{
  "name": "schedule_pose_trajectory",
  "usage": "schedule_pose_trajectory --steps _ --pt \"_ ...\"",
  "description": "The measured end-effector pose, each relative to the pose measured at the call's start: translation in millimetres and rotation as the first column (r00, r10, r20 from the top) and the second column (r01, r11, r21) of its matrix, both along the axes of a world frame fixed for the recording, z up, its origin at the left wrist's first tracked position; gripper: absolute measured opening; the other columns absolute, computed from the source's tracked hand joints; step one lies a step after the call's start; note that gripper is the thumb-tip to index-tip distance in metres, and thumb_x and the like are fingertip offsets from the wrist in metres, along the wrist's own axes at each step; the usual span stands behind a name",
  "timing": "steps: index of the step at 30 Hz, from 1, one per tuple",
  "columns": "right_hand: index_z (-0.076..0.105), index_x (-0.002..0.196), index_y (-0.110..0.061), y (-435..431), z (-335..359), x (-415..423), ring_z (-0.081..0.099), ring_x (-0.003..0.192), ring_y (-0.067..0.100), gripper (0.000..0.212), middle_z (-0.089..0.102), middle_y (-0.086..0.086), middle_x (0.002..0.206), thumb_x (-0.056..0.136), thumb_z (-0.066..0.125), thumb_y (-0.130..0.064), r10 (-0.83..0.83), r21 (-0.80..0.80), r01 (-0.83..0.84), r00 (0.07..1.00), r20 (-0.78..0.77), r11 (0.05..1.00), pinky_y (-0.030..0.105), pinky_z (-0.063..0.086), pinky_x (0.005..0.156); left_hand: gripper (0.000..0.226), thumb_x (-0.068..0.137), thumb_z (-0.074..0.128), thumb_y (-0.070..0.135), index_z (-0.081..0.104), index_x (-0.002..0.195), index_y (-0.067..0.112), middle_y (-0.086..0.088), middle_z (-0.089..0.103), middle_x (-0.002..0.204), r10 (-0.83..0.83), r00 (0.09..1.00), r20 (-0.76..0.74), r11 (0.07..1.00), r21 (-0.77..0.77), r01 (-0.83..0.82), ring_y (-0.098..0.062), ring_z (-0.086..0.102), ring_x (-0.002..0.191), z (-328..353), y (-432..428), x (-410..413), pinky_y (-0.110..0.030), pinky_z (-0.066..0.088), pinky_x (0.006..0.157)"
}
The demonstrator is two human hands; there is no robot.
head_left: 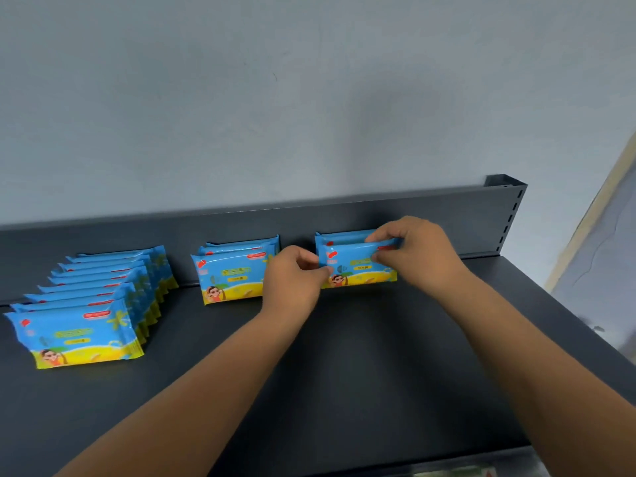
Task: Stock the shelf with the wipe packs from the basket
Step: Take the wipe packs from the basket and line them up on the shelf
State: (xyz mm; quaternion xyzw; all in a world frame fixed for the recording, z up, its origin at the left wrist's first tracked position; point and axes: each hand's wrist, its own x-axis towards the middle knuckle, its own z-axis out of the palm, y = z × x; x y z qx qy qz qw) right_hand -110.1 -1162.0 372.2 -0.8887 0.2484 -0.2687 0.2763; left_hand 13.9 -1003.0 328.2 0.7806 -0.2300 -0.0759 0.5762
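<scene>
your two forearms reach in from the bottom edge across the dark shelf point(378, 356). nearest, on the left, the long row point(79, 335) of roughly eight blue-and-yellow wipe packs stands on edge, faces toward you, each leaning on the one behind, so the printed fronts read from the aisle.

farther in, your left hand point(292, 280) pinches the left end of the front pack point(354, 266) of the right-hand row. your right hand point(413, 253) curls over its top right corner, thumb on the face. both hands hold this one pack upright, its lower edge at or just on the shelf. the two-handed grip looks meant to square the soft pack and keep it from flopping as it is set against the back pack point(340, 235), which stands directly behind it, close to the rear panel point(447, 208).

just beside your left hand, the middle row point(229, 278) holds three packs in the same upright pose, its right edge hidden by your knuckles. the rows appear to fill from the rear panel forward, which would explain why the shortest row sits deepest.

the basket is not in view, so what remains in it cannot be told. a blurred strip of colour at the bottom edge is too unclear to name. behind everything stands a plain pale wall point(309, 98).
</scene>
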Motion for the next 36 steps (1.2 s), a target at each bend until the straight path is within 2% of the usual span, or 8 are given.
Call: schedule_pose_trajectory --steps 5,11,17,22,26,31,34,36 --pt "0.079 0.099 -0.029 -6.2 -15.0 18.7 0.047 0.105 0.018 0.027 0.051 -0.004 0.102 0.081 0.076 -0.01 -0.065 -0.206 0.064 0.998 0.004 0.976 0.031 0.047 0.085 0.015 0.084 0.083 0.024 0.07 0.092 0.02 0.001 0.073 0.089 0.028 1.0 -0.008 0.998 0.056 -0.027 -0.016 0.07 0.084 -2.1 -6.2 5.4 -0.038 0.06 0.078" --pt "0.06 0.135 -0.029 -3.6 -16.6 19.3 0.042 0.12 0.018 0.054 0.047 -0.001 0.126 0.085 0.075 -0.015 -0.156 -0.205 0.153 0.988 0.005 0.967 0.03 0.049 0.087 0.013 0.085 0.081 0.029 0.071 0.089 0.022 0.003 0.073 0.086 0.032 0.999 0.017 0.993 0.113 -0.034 -0.016 0.069 0.084 6.7 -11.6 9.4 -0.044 0.06 0.082" --pt "0.049 0.145 -0.026 0.2 -9.1 16.8 0.043 0.126 0.022 0.062 0.046 0.002 0.136 0.088 0.072 -0.019 -0.17 -0.169 0.153 0.981 -0.092 0.974 0.034 0.049 0.093 0.017 0.087 0.078 0.037 0.069 0.086 0.022 -0.001 0.073 0.085 0.04 0.998 -0.043 0.992 0.121 -0.035 -0.022 0.071 0.085 3.9 -15.8 6.7 -0.051 0.06 0.081" --pt "0.037 0.154 -0.027 7.3 -2.9 8.4 0.04 0.129 0.028 0.068 0.047 0.007 0.136 0.091 0.064 -0.023 -0.275 -0.168 0.254 0.955 -0.112 0.952 0.039 0.047 0.092 0.038 0.08 0.086 0.032 0.061 0.106 0.019 0.001 0.07 0.091 0.076 0.997 -0.024 0.996 0.052 -0.075 -0.015 0.068 0.085 7.4 -11.2 -1.2 -0.043 0.059 0.083" --pt "0.03 0.156 -0.025 13.5 7.4 0.9 0.037 0.134 0.029 0.071 0.043 0.008 0.142 0.094 0.062 -0.031 -0.282 -0.142 0.262 0.948 -0.148 0.955 0.04 0.044 0.096 0.038 0.086 0.079 0.04 0.055 0.111 0.025 0.007 0.065 0.101 0.057 0.991 0.124 0.997 0.054 -0.064 -0.011 0.063 0.094 19.4 -2.1 -15.9 -0.03 0.053 0.077" --pt "0.028 0.159 -0.023 34.1 13.9 -9.8 0.019 0.153 0.022 0.068 0.032 0.002 0.161 0.099 0.055 -0.04 -0.162 -0.181 0.149 0.985 -0.059 0.972 0.038 0.028 0.119 0.045 0.097 0.059 0.051 0.056 0.131 0.022 0.005 0.063 0.126 -0.023 0.867 0.498 0.968 0.228 -0.105 -0.018 0.058 0.119 30.8 14.1 -25.7 -0.034 0.049 0.097" --pt "0.028 0.159 -0.027 59.4 10.8 -14.4 0.011 0.156 0.017 0.058 0.025 -0.002 0.166 0.105 0.043 -0.042 -0.052 -0.242 0.049 0.999 -0.008 0.969 0.034 0.018 0.124 0.062 0.102 0.04 0.059 0.046 0.15 0.021 0.002 0.053 0.151 -0.106 0.735 0.67 0.909 0.365 -0.202 -0.026 0.038 0.147 37.9 34.0 -25.1 -0.042 0.037 0.117" --pt "0.026 0.159 -0.03 79.4 6.3 -13.2 0.01 0.156 0.015 0.055 0.024 -0.005 0.167 0.107 0.036 -0.043 0.024 -0.26 -0.027 1.0 -0.015 0.965 0.035 0.018 0.126 0.068 0.101 0.029 0.062 0.041 0.154 0.021 0.001 0.044 0.159 -0.076 0.699 0.711 0.868 0.393 -0.305 -0.026 0.026 0.153 38.7 50.1 -27.1 -0.047 0.029 0.122"
